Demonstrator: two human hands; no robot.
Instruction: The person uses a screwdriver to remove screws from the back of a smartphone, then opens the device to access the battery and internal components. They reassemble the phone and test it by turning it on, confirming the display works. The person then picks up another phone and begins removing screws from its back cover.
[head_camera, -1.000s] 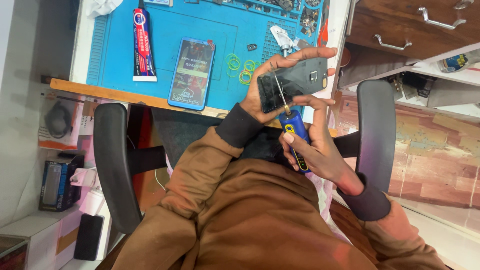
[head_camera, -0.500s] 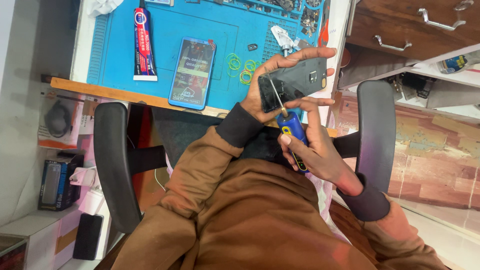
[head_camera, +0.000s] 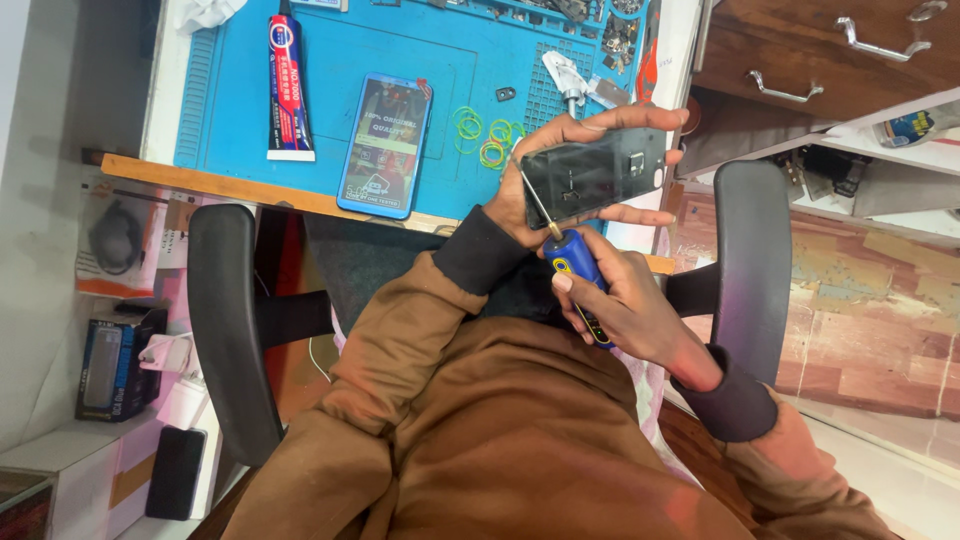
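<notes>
Head view: left hand (head_camera: 540, 195) gripped the dark phone (head_camera: 595, 175); right hand (head_camera: 625, 300) clasped the blue screwdriver (head_camera: 572, 262), its tip at the phone's edge, apparently unscrewing; steady alignment needed.

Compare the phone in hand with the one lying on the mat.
The dark phone is held off the desk in the left hand; the second phone lies flat on the blue mat. The dark phone meets the screwdriver tip; the second phone, under a printed film, lies untouched. Both are slim rectangles.

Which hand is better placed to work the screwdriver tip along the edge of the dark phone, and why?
The right hand: it grips the blue screwdriver, whose tip already meets the dark phone at its edge. The left hand is wrapped around the phone, steadying it.
</notes>
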